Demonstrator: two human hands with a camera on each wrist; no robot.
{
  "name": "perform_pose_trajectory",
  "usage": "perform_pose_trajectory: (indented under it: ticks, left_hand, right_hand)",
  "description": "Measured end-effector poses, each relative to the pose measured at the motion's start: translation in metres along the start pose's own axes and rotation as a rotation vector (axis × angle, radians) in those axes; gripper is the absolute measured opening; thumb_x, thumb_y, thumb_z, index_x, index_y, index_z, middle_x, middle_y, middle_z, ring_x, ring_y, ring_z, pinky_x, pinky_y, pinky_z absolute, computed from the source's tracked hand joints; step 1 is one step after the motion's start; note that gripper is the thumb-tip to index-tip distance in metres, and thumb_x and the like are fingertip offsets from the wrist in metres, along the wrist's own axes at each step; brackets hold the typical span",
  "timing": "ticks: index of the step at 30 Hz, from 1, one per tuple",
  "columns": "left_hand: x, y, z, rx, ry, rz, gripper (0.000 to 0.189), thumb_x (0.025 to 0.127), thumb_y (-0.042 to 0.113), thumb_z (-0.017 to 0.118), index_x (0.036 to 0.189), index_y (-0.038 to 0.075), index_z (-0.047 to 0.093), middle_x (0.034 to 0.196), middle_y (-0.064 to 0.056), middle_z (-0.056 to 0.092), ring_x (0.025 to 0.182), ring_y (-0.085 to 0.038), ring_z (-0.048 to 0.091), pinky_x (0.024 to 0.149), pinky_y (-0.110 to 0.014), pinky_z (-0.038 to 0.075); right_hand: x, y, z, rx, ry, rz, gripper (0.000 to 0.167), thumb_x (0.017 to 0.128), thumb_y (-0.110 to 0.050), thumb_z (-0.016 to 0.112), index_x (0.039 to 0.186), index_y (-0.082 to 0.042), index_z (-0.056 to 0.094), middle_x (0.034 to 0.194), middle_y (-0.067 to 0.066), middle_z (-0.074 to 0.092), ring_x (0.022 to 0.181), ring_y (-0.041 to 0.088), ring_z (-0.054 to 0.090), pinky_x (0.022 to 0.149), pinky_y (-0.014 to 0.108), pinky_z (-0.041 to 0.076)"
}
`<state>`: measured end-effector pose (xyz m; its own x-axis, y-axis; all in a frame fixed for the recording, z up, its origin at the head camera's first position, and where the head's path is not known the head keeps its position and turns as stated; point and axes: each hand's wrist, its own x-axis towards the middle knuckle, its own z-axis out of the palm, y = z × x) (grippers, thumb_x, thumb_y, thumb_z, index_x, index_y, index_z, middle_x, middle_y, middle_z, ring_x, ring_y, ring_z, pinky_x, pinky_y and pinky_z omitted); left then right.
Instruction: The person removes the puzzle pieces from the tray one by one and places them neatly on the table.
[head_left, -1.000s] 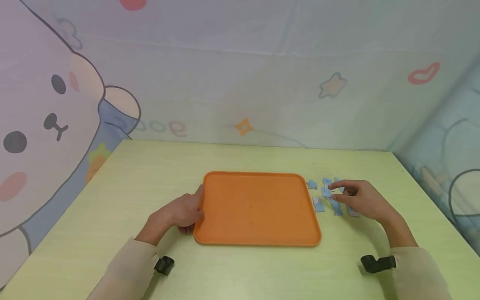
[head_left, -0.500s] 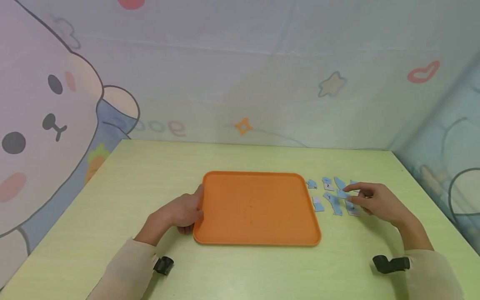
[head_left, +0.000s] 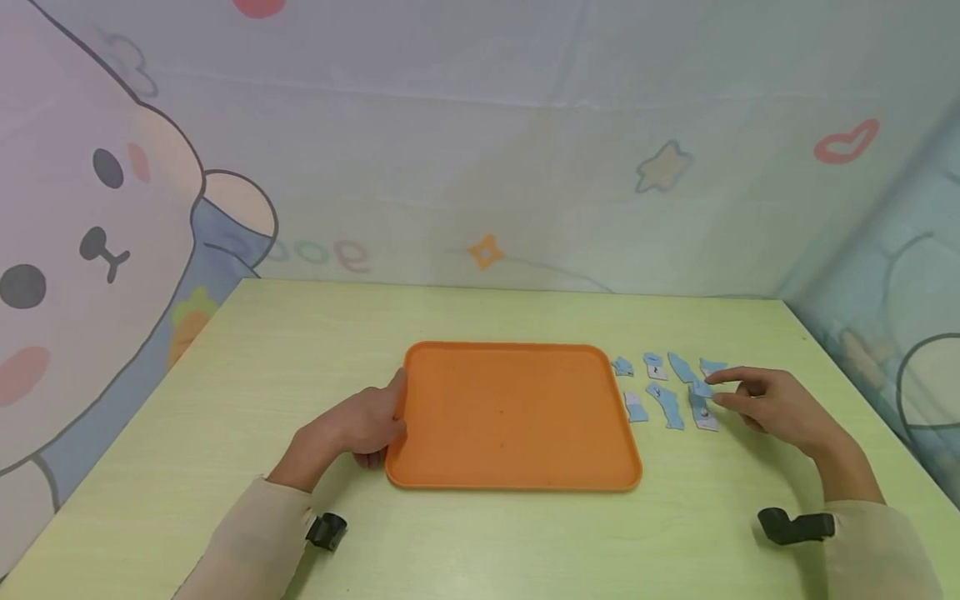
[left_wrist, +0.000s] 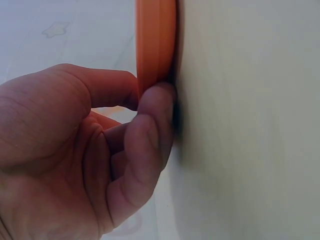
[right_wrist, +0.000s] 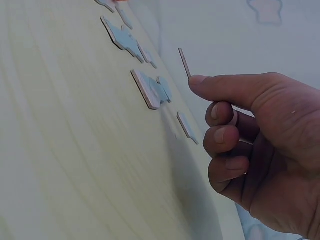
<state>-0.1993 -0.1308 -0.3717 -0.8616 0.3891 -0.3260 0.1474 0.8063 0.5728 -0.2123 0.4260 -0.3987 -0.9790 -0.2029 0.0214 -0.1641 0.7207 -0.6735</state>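
My left hand (head_left: pixel 367 421) grips the left rim of an orange tray (head_left: pixel 510 417) that lies flat on the table. In the left wrist view, the thumb sits on one side of the rim (left_wrist: pixel 156 45) and curled fingers lie on its other side. My right hand (head_left: pixel 780 412) pinches a small blue jigsaw puzzle piece (head_left: pixel 702 389) between thumb and fingertips. The right wrist view shows that held piece (right_wrist: pixel 184 62) edge-on, raised off the table. Beneath and around it lie several blue-and-white puzzle pieces (head_left: pixel 666 407), one partly covered by the held piece.
The loose pieces form two rough rows beside the tray's right edge; the nearest one (head_left: pixel 636 407) is almost against it. A pale yellow-green table (head_left: pixel 487 542) carries everything. A printed fabric backdrop (head_left: pixel 450 150) rises behind it.
My right hand has moved to the right with the puzzle piece, from above the middle pieces to above the rightmost ones. The left hand and the tray have stayed put.
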Motion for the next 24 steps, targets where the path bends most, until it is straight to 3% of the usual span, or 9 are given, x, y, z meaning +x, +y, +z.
perform_pose_trajectory:
  ticks: [8,15,24]
  left_hand:
    - [0.0,0.0,0.0,0.015,-0.004,-0.004,0.079,0.099,0.003,0.047,0.166,-0.003,0.005,0.062,-0.008,0.063,0.045,-0.017,0.058,0.044,-0.029,0.05]
    - [-0.001,0.0,0.0,-0.001,0.0,-0.001,0.065,0.098,0.001,0.047,0.157,0.0,0.02,0.063,-0.009,0.063,0.046,-0.018,0.057,0.044,-0.03,0.049]
    - [-0.002,-0.002,0.0,-0.026,-0.016,-0.018,0.068,0.098,0.002,0.046,0.16,0.002,0.017,0.065,-0.009,0.062,0.047,-0.018,0.056,0.045,-0.029,0.048]
  right_hand:
    - [-0.005,0.007,-0.004,-0.056,0.016,0.016,0.037,0.104,-0.018,0.067,0.135,0.002,0.066,0.062,-0.003,0.048,0.051,0.01,0.046,0.054,0.029,0.04]
    - [-0.007,0.014,-0.008,-0.103,0.005,0.041,0.036,0.104,-0.019,0.067,0.133,0.001,0.067,0.062,-0.003,0.047,0.052,0.01,0.044,0.055,0.028,0.039]
    - [-0.007,0.022,-0.007,-0.191,-0.001,0.042,0.032,0.103,-0.017,0.066,0.129,0.0,0.07,0.07,-0.002,0.051,0.054,0.008,0.044,0.053,0.026,0.039]
